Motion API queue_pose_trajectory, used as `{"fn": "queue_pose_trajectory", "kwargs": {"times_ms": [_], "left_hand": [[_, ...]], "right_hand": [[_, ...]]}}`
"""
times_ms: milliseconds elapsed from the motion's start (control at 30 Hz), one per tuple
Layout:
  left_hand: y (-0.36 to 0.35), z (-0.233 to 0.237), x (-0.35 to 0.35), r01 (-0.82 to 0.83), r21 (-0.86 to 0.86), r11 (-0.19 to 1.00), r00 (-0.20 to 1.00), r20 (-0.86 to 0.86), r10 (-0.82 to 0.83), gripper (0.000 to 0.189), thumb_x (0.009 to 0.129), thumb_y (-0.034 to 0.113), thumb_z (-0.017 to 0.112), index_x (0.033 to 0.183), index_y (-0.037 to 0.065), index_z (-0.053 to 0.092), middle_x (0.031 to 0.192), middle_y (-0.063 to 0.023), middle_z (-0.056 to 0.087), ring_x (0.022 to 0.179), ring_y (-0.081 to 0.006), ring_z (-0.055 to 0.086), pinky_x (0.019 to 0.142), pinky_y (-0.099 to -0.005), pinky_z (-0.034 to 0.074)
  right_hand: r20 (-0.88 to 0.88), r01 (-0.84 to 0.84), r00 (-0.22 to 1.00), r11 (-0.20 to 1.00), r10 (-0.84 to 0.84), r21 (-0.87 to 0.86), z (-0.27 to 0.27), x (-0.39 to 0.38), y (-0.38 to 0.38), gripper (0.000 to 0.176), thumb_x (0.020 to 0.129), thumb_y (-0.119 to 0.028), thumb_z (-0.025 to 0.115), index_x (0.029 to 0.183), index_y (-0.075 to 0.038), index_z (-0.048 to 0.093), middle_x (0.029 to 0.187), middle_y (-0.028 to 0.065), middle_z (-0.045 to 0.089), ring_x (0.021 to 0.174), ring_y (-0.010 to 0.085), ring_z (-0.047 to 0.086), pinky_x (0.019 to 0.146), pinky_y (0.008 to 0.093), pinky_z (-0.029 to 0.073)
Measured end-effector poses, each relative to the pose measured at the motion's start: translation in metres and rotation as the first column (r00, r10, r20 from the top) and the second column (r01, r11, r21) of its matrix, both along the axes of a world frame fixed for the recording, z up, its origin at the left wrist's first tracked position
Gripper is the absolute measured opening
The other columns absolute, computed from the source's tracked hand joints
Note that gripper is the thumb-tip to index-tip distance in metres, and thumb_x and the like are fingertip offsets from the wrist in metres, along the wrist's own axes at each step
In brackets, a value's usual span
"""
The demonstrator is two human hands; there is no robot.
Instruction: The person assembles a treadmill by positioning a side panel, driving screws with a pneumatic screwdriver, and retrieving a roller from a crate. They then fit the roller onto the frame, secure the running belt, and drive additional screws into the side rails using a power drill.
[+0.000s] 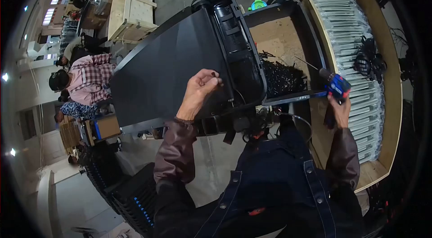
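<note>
My left hand [198, 92] is raised over the black deck [166, 62] of what looks like a treadmill, near its uncovered end compartment [231, 29]. Thumb and fingers are pinched on a small dark piece [213, 74], too small to name surely. On the right, my right hand [340, 111] is closed around the handle of a blue and black cordless drill [337, 86]. The drill's long thin bit [307, 63] points up and left, over a tray [294, 97] with a heap of black screw-like parts [283, 77] in it.
A wooden crate [390, 148] of plastic-wrapped metal bars [364, 123] stands at right, with black parts [369, 60] on top. Beyond the deck is another wooden crate [135, 2]. A person in a checked shirt [96, 74] is at the deck's left side. Black frames [130, 193] are stacked lower left.
</note>
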State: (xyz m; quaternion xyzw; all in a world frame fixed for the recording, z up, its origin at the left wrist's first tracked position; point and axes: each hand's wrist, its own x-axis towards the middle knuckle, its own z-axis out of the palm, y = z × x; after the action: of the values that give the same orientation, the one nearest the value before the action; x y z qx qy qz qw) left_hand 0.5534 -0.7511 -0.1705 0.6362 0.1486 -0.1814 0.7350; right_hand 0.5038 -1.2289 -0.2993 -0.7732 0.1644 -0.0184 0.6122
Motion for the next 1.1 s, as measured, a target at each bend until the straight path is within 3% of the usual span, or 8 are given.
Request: {"fn": "queue_pose_trajectory", "kwargs": {"times_ms": [67,100,167,333,400,633,867,1100], "left_hand": [[0.0,0.0,-0.033,-0.006,-0.065,0.998,0.998,0.067,0.011,0.031,0.095,0.004,0.063,0.125,0.001,0.055,0.091,-0.0052,0.065,0.089,-0.0161,0.066,0.083,-0.0295,0.054],[-0.006,-0.003,-0.051,0.029,-0.124,0.992,0.999,0.019,-0.027,0.036,0.095,0.004,0.061,0.129,0.001,0.052,0.095,-0.0055,0.064,0.089,-0.0168,0.065,0.083,-0.0308,0.055],[-0.039,-0.003,-0.087,-0.01,-0.193,0.981,0.967,-0.251,-0.04,0.034,0.095,0.006,0.061,0.128,0.003,0.053,0.1,-0.0058,0.063,0.093,-0.0174,0.065,0.085,-0.0316,0.054],[-0.132,-0.048,-0.136,-0.13,-0.375,0.918,0.907,-0.42,-0.043,0.03,0.102,0.022,0.056,0.127,0.004,0.054,0.096,-0.0032,0.059,0.085,-0.0136,0.06,0.081,-0.0281,0.051],[-0.154,-0.066,-0.144,-0.214,-0.416,0.884,0.874,-0.486,-0.017,0.038,0.105,0.035,0.051,0.127,0.004,0.054,0.084,0.0004,0.054,0.07,-0.0086,0.051,0.067,-0.0244,0.045],[-0.178,-0.056,-0.116,-0.25,-0.297,0.921,0.891,-0.442,0.099,0.047,0.105,0.045,0.044,0.128,0.005,0.054,0.071,0.0046,0.041,0.058,-0.0042,0.038,0.057,-0.0213,0.035],[-0.181,-0.065,-0.106,-0.317,-0.265,0.911,0.877,-0.447,0.176,0.033,0.103,0.043,0.053,0.1,0.011,0.054,0.065,0.0063,0.037,0.055,-0.0025,0.034,0.053,-0.02,0.03],[-0.193,-0.071,-0.103,-0.317,-0.335,0.887,0.91,-0.371,0.185,0.036,0.1,0.044,0.056,0.087,0.013,0.048,0.066,0.006,0.04,0.055,-0.0031,0.035,0.054,-0.0202,0.031]], "right_hand": [[-0.008,-0.12,0.992,0.975,0.124,0.187,0.015,-0.025,-0.001,0.047,0.079,-0.01,0.08,0.121,-0.006,0.061,0.109,0.0025,0.066,0.096,0.016,0.061,0.091,0.0317,0.049],[-0.224,-0.096,0.958,0.938,0.178,0.334,0.016,-0.038,0.0,0.05,0.077,-0.003,0.081,0.122,-0.006,0.061,0.108,0.0026,0.065,0.101,0.0159,0.061,0.091,0.0303,0.05],[-0.278,-0.061,0.934,0.867,0.224,0.494,0.055,-0.036,0.034,0.054,0.072,0.002,0.083,0.121,-0.006,0.061,0.107,0.0019,0.065,0.101,0.0146,0.062,0.09,0.03,0.051],[-0.213,-0.392,0.795,0.749,0.568,0.535,0.031,-0.018,0.063,0.047,0.074,0.0,0.082,0.117,-0.003,0.063,0.102,0.0019,0.068,0.093,0.0109,0.064,0.085,0.0292,0.053],[-0.175,-0.545,0.692,0.666,0.7,0.509,0.028,-0.012,0.069,0.047,0.075,0.002,0.08,0.118,-0.002,0.062,0.101,0.0053,0.071,0.095,0.013,0.067,0.084,0.029,0.054],[-0.103,-0.438,0.695,0.533,0.711,0.724,0.027,0.006,0.073,0.037,0.076,0.005,0.074,0.112,-0.001,0.065,0.099,0.0041,0.07,0.09,0.0104,0.064,0.084,0.0287,0.054],[-0.044,-0.583,0.647,0.531,0.762,0.616,0.006,0.023,0.079,0.036,0.073,0.002,0.076,0.107,-0.001,0.065,0.093,0.0029,0.069,0.087,0.0111,0.064,0.078,0.0293,0.053],[0.059,-0.854,0.518,0.511,0.853,0.102,0.058,0.064,0.088,0.035,0.067,-0.007,0.079,0.098,-0.001,0.064,0.083,0.0154,0.067,0.08,0.037,0.068,0.071,0.0353,0.053]]}}
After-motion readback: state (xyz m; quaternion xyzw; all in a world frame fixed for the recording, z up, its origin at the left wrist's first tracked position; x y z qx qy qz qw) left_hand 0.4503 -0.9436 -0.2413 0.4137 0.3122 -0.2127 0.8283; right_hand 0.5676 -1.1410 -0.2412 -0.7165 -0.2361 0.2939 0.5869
